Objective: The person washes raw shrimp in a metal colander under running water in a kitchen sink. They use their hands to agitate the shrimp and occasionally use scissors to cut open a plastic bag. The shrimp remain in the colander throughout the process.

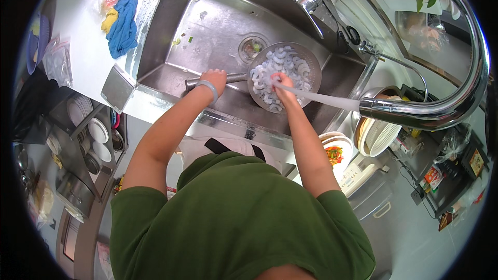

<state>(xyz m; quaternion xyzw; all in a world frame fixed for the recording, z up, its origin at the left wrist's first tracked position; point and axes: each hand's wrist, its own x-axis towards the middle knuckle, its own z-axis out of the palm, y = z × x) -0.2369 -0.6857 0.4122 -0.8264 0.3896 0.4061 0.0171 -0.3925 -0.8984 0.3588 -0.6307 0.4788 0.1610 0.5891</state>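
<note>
My left hand, with a grey band at the wrist, is wrapped around the metal handle of a large perforated strainer. The strainer lies tilted in the stainless steel sink, beside the drain. Peeled raw shrimp, greyish and translucent, fill its bowl. Among the shrimp is my right hand, where a stream of water from the chrome faucet strikes the fingers. Water and shrimp partly hide those fingers, so I cannot see whether they hold anything.
The faucet's tall curved neck arches along the right. Blue and yellow cloths lie on the left counter, near a square metallic plate. To the right are stacked baskets and a bowl of chopped peppers. Green scraps dot the sink floor.
</note>
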